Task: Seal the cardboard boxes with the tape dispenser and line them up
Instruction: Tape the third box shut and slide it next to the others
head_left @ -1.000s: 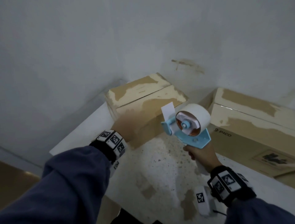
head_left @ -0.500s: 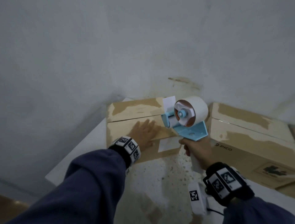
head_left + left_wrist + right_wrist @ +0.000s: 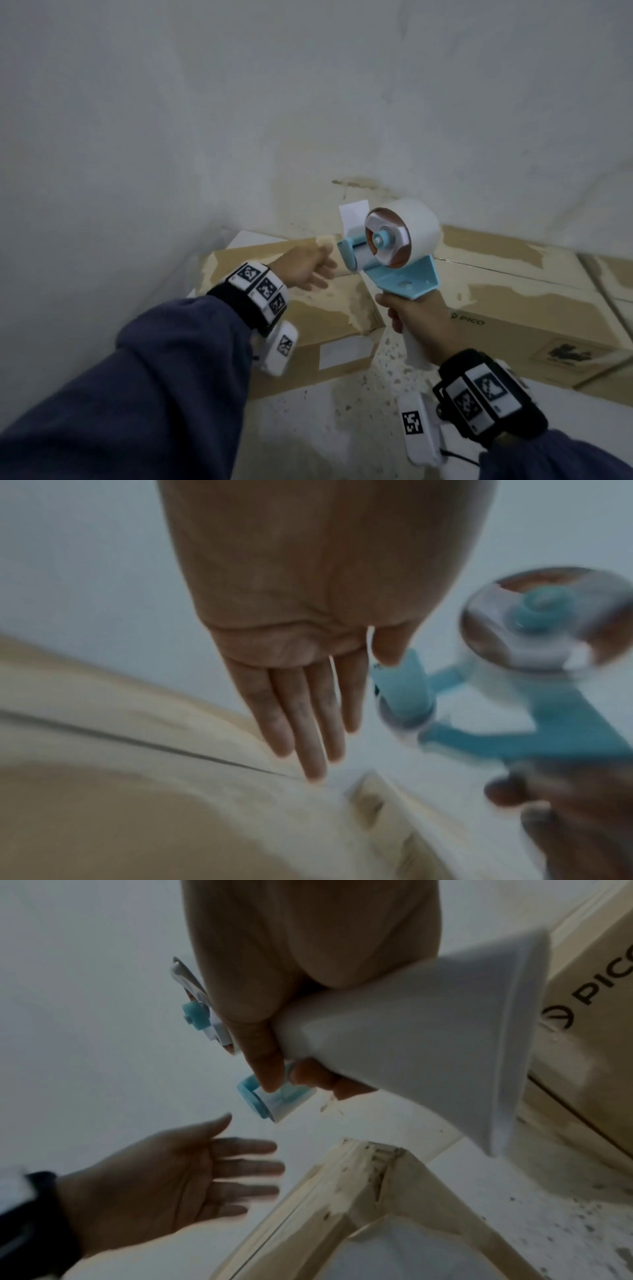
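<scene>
So compared to half a second ago the left hand [image 3: 306, 270] has come up off the top of the smaller cardboard box [image 3: 308, 318] and now floats above it, and the tape dispenser [image 3: 390, 253] has been lifted a bit higher too. That left hand is flat and relaxed, fingers [image 3: 301, 723] straight and close together, holding nothing, reaching toward the front end of the dispenser; in the left wrist view the thumb tip sits just beside the blue front piece, but it's too blurry to say if they touch. The right hand [image 3: 412, 317] is wrapped tight around the white handle [image 3: 428, 1031], thumb and fingers curled round it, keeping the dispenser upright in the air between the two boxes. It's a light blue frame with a fat white tape roll [image 3: 416, 233] on it, and a short loose tab of tape [image 3: 354, 214] sticks up at the front. The smaller box is on the left, flaps closed with a seam line along the top, a white label [image 3: 344, 351] on its near side. The bigger cardboard box [image 3: 534, 308] with PICO printed on it sits to the right, near the first one but not touching. Both are on a white table [image 3: 342, 428] that's speckled with dirt, pushed up close to a grey-white wall [image 3: 239, 120].
</scene>
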A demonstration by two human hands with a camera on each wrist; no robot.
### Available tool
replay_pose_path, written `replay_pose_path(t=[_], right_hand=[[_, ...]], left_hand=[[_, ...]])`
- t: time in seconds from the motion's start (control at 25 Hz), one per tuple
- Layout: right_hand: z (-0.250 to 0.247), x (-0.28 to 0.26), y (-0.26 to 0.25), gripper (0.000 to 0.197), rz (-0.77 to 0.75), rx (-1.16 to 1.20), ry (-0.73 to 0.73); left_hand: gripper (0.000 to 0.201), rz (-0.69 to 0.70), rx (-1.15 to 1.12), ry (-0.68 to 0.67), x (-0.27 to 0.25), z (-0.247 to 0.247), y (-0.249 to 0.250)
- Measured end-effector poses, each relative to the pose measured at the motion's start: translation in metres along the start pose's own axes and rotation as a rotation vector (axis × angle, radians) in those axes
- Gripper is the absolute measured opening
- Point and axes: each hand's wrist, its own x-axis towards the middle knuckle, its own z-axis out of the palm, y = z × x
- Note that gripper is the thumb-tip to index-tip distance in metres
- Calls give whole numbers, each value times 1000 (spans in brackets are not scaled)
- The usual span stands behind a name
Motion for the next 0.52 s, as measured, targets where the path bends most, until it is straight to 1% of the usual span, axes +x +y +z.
replay_pose_path(t=[0.04,0.08,0.12,0.16,0.24,0.32,0.4,0.44,0.52], right_hand=[[1,0,-1,16,-14,-9,21],[1,1,-1,17,-27,-18,46],[1,1,0,18,-33,-26,67],[1,1,1,18,-39,-30,89],[1,2,3,20,-39,-12,137],[1,3,5,20,-36,33,182],[2,3,6,19,-49,84,212],[3,4,6,19,-62,94,230],[6,4,8,21,-91,98,243]], left_hand=[[67,-35,-274,-2,10,0,8],[77,-68,-473,-46,19,1,17],[85,-100,-598,-113,24,2,22],[90,-123,-653,-178,29,4,27],[89,-144,-659,-229,38,6,31],[83,-142,-659,-253,49,5,32],[72,-148,-715,-287,57,5,30],[62,-151,-731,-302,61,5,30],[33,-154,-718,-277,67,9,29]])
